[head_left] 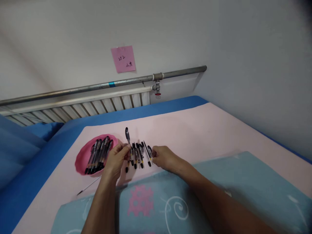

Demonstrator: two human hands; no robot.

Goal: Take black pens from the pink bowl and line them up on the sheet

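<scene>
My left hand (116,160) pinches a black-capped pen (127,135), its cap pointing away from me. Between the fingertips of my right hand (163,158) is a black pen cap (149,149) with a clip; whether a barrel is joined to it is hidden. Several uncapped pens and loose caps (136,156) lie side by side on the pink sheet between both hands. Left of my left hand, a pink scalloped bowl (81,160) holds several capped pens (99,154).
A thin white stick with a dark tip (89,186) lies in front of the bowl. Nearest me is a blue-green patterned cloth (177,201). Behind the pink-and-blue bed surface (185,130) run a radiator (97,107) and a metal pipe (85,88). A wall stands at right.
</scene>
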